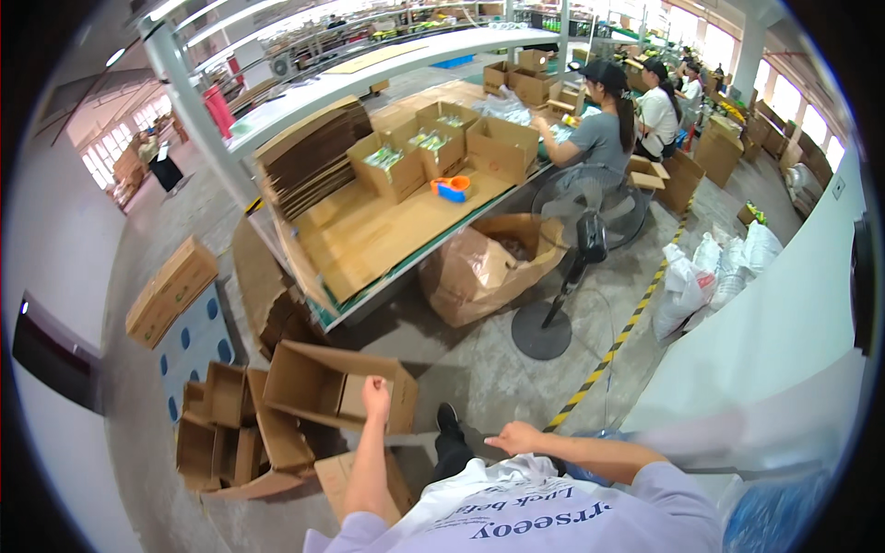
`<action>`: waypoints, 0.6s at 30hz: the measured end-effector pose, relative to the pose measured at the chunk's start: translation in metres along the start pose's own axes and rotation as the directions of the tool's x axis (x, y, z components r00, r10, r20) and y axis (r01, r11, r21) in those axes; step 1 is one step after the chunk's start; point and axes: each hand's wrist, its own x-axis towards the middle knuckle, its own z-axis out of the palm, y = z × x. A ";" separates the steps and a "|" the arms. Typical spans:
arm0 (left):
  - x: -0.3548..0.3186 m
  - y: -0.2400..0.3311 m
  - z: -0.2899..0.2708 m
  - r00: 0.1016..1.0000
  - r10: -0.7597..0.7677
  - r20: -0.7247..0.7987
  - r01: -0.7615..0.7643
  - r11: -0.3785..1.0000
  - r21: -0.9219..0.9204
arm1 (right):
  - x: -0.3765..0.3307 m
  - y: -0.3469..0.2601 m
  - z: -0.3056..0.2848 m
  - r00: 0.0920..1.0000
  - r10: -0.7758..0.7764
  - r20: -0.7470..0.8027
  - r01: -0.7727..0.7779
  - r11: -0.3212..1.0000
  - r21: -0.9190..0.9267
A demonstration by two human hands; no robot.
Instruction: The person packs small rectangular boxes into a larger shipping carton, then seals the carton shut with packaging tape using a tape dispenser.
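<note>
- Your left hand [375, 387] is clenched on the edge of an open cardboard box [323, 382]; the box lies on its side on the floor, its opening turned toward you, and nothing shows inside it.
- Your left forearm rises straight from the lower edge of the view to that box; the fist sits at the box's near upper flap.
- Your right hand [513, 438] is released, palm down with fingers loosely spread, hovering above the floor [479, 369] just right of your black shoe [449, 422]; it holds nothing. The right forearm runs in from the right, bent at the elbow.
- Left of the held box stands a cluster of small open boxes [226, 429]; they look empty.
- A flattened carton [346, 484] lies on the floor beneath your left arm.
- On the table [387, 240] three open cartons [433, 147] hold green-and-white packets; a stack of flat cardboard [309, 157] stands beside them, and an orange-and-blue tape dispenser [451, 188] lies in front.
- Under the table edge, a large box with a plastic liner [479, 272] sits beside a pedestal fan [576, 240].
- White filled sacks [710, 272] lean by the wall at right.
- Other people [599, 129] sit working at the far end of the table.
</note>
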 end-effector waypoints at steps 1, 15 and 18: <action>0.038 0.031 0.013 0.998 0.028 0.055 -0.020 0.990 -0.137 | 0.016 0.008 -0.008 0.999 -0.011 -0.039 0.009 0.998 -0.055; 0.489 0.311 0.139 0.778 0.603 0.176 -0.612 0.665 0.429 | 0.229 0.068 -0.218 0.703 0.511 -0.495 -0.123 0.773 0.623; 0.544 0.351 0.166 0.825 0.532 0.192 -0.550 0.673 0.494 | 0.266 0.073 -0.244 0.719 0.573 -0.393 -0.144 0.677 0.722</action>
